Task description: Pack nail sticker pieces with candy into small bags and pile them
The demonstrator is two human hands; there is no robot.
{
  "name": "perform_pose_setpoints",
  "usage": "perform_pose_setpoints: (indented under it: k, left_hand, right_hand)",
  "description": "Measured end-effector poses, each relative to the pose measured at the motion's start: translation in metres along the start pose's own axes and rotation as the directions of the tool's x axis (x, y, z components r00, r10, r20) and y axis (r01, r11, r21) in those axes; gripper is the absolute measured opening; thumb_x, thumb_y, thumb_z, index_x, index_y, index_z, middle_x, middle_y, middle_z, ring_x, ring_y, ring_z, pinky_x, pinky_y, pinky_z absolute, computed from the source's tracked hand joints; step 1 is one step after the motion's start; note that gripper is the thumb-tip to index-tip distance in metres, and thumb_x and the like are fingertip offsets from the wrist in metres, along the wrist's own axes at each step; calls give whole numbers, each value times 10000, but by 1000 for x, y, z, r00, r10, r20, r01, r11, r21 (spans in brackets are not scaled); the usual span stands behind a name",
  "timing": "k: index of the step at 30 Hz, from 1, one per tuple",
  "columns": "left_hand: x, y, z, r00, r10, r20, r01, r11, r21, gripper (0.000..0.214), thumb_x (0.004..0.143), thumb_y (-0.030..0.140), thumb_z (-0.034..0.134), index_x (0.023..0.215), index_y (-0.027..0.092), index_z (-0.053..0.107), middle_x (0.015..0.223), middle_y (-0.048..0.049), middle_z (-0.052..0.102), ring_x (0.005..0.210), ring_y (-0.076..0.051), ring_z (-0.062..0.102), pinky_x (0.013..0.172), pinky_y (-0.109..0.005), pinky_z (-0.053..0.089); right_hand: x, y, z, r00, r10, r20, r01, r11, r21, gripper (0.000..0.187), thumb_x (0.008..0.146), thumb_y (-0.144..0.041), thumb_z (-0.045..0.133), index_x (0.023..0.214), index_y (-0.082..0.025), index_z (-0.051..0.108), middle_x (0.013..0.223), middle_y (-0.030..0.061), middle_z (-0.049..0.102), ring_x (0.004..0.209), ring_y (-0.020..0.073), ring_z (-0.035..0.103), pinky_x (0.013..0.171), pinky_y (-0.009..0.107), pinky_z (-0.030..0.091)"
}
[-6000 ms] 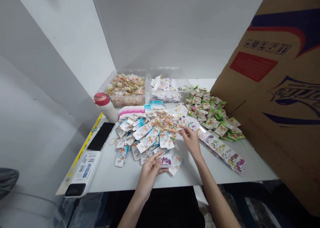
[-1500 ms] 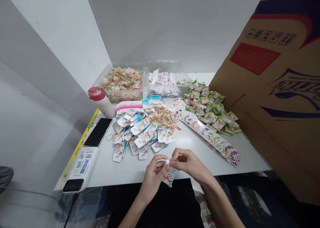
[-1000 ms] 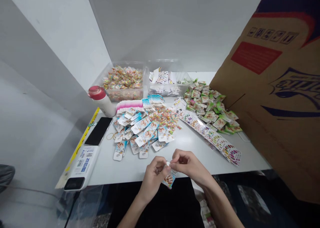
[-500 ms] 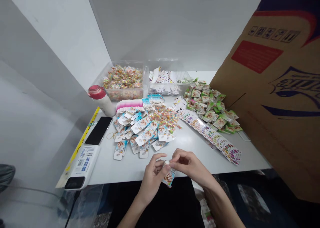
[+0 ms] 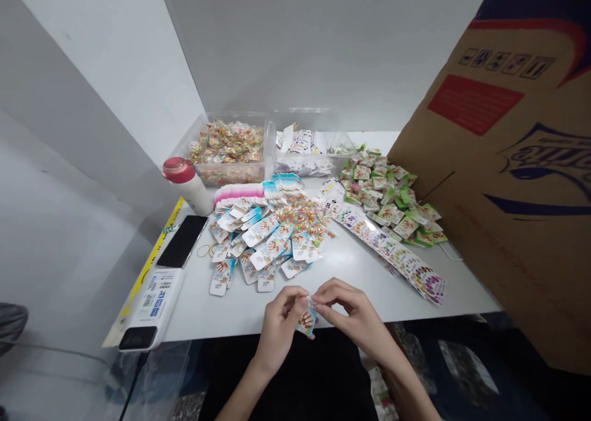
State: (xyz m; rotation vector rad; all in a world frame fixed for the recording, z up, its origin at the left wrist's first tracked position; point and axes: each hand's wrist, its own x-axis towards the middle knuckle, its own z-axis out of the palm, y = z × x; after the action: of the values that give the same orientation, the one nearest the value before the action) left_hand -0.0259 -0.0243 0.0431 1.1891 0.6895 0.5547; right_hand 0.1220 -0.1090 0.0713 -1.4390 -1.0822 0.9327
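"Where's the small clear plastic packet (image 5: 306, 321)?"

"Right between them! The left hand (image 5: 279, 330) and right hand (image 5: 355, 313) pinch it, and their fingers hide its top edge!"

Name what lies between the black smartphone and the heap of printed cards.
In the head view, loose rubber bands lie between the smartphone and the cards.
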Motion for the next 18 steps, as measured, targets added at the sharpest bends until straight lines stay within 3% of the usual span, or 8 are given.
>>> perform_pose_setpoints:
  k: [5, 7, 9, 11, 12, 14, 15, 18]
  left_hand:
    - [5, -10, 3, 998, 60, -19, -58, 995, 76, 280, 901, 448, 550, 1019, 197, 590, 857, -25, 634, 722, -158, 636, 583, -261, 587]
    - [9, -17, 4, 997, 73, 1, -73, 994, 79, 396, 916, 461, 523, 1245, 243, 485, 1048, -61, 646, 846, -176, 657, 727, -308, 585]
    - [13, -25, 4, 997, 71, 27, -73, 993, 94, 536, 936, 466, 479, 1408, 287, 298, 1225, -102, 587, 963, -192, 645, 805, -342, 565]
    - [17, -34, 5, 999, 52, 16, -54, 989, 141, 539, 956, 463, 428, 1433, 281, 256, 1243, -121, 558, 954, -192, 640, 757, -331, 566]
    - [18, -38, 5, 999, 43, -4, -42, 985, 169, 512, 962, 462, 408, 1419, 265, 286, 1210, -121, 563, 914, -187, 643, 705, -313, 567]
    - [21, -44, 6, 999, 38, -29, -31, 977, 212, 473, 965, 456, 395, 1381, 239, 342, 1147, -112, 568, 843, -174, 640, 629, -284, 560]
    - [22, -45, 6, 999, 41, -32, -32, 973, 228, 458, 964, 452, 398, 1365, 232, 360, 1130, -107, 567, 830, -169, 637, 615, -275, 558]
    - [23, -46, 7, 998, 40, -40, -29, 971, 236, 434, 964, 440, 403, 1340, 226, 378, 1102, -94, 560, 809, -159, 635, 589, -259, 559]
  right_hand:
    - [5, 12, -2, 995, 94, -15, -94, 995, 39, 202, 818, -373, 691, 854, -176, 670, 878, 65, 681, 811, 186, 639, 740, 301, 508]
    - [15, 17, -18, 992, 111, -68, -112, 993, -21, 245, 800, -406, 697, 840, -165, 681, 841, 73, 698, 778, 196, 648, 722, 314, 512]
    - [31, 20, -48, 966, 81, -247, -112, 987, -114, 293, 782, -437, 698, 868, -156, 690, 813, 79, 702, 719, 199, 647, 687, 328, 515]
    - [49, 20, -87, 799, -28, -601, -100, 979, -178, 373, 749, -469, 702, 942, -152, 684, 932, 101, 691, 710, 200, 644, 676, 348, 530]
    - [58, 20, -106, 723, -70, -688, -93, 976, -197, 436, 785, -479, 650, 1079, -158, 648, 1091, 126, 653, 804, 214, 647, 722, 366, 532]
    - [72, 22, -141, 617, -181, -766, -118, 941, -317, 559, 839, -474, 562, 1302, -164, 531, 1257, 165, 568, 916, 240, 637, 758, 379, 524]
    - [77, 24, -154, 598, -243, -764, -193, 881, -432, 570, 863, -463, 518, 1340, -152, 499, 1296, 183, 536, 955, 252, 628, 765, 379, 516]
    - [82, 35, -174, 688, -277, -671, -405, 621, -671, 475, 878, -436, 474, 1194, -115, 625, 1175, 188, 605, 928, 269, 619, 769, 379, 484]
